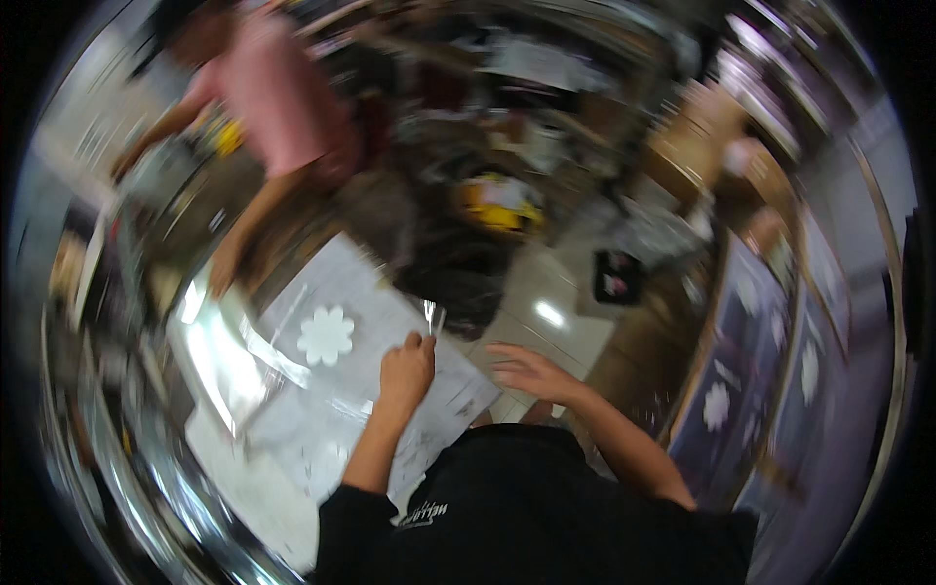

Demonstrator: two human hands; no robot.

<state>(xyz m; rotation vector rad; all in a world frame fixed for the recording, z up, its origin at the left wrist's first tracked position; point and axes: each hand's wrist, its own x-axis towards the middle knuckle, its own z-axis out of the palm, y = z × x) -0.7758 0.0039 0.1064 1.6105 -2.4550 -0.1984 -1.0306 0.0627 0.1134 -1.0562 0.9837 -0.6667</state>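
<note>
My left hand is closed over the right part of a marked white board. From its fingertips sticks up a small shiny clear piece, too blurred to name. My right hand hangs past the board's right edge, fingers stretched out and holding nothing. Farther left on the board lies a white flower-shaped cutout with a scalloped edge. A glossy clear plastic sheet overlaps the board's left side.
Across the table at upper left, a person in a pink shirt reaches down with both arms. Cardboard boxes stand at upper right. Panels with white flower shapes lean at right. A yellow bundle lies beyond the tiled floor.
</note>
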